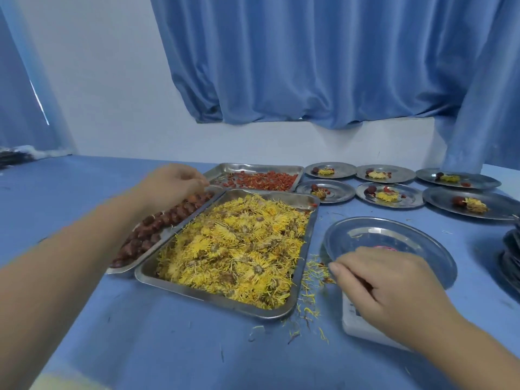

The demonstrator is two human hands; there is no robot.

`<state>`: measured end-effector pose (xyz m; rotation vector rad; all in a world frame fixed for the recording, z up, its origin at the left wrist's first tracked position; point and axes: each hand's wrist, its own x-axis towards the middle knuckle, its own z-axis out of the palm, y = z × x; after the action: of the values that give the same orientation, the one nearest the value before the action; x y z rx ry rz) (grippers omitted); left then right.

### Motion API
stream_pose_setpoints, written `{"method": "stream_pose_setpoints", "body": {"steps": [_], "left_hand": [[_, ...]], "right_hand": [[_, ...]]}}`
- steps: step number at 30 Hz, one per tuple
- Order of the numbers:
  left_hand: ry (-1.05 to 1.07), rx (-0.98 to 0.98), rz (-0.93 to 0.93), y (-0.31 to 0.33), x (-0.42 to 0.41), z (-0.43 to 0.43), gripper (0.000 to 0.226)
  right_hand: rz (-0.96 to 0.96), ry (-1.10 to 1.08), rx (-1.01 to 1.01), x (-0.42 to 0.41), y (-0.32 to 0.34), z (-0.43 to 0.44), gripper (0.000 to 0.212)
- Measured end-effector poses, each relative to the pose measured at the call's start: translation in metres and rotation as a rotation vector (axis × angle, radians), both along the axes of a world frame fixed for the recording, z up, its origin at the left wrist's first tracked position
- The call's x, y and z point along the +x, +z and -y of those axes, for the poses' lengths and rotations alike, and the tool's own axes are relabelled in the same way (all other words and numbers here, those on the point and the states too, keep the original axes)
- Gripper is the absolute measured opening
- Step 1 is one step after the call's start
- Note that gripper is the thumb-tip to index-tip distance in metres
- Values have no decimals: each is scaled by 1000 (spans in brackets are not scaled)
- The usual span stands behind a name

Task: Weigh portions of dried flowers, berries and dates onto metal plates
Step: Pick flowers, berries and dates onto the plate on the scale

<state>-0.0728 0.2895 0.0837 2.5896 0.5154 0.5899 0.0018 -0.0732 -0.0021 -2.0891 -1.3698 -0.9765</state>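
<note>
Now, left hand [174,181] curls above the steel tray of brown dates [123,269], right hand [394,282] curls beside the round metal plate [394,235]; grips unseen.

Big steel tray [197,291] of dried yellow flowers [236,249] in the middle. Dates [157,226] tray tucked under its edge at 10 o'clock, red berries [261,180] tray at 12. Empty plate [394,235] sits on white scale [357,325] at 3. Six filled plates [337,190] in 2 rows at approx 2 o'clock, each w/ flowers, a date and a few berries.
</note>
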Motion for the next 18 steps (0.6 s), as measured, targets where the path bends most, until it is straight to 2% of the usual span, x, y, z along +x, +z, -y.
{"method": "stream_pose_setpoints", "body": {"steps": [4, 9, 12, 14, 16, 18], "left_hand": [[114, -65, 34, -9, -16, -53, 19], [253, -37, -121, -55, -18, -111, 21], [237, 94, -257, -78, -7, -126, 19], [211, 183, -327, -86, 4, -131, 28], [202, 194, -341, -90, 16, -134, 41], [193, 207, -422, -91, 26, -135, 41]], "right_hand": [[27, 1, -74, -4, 0, -34, 38], [53, 13, -113, -5, -16, -41, 30], [31, 27, -88, -4, -18, -43, 30], [35, 28, -85, -3, -18, -44, 29], [55, 17, -84, -3, -19, -44, 29], [57, 17, -83, -2, -20, -43, 32]]}}
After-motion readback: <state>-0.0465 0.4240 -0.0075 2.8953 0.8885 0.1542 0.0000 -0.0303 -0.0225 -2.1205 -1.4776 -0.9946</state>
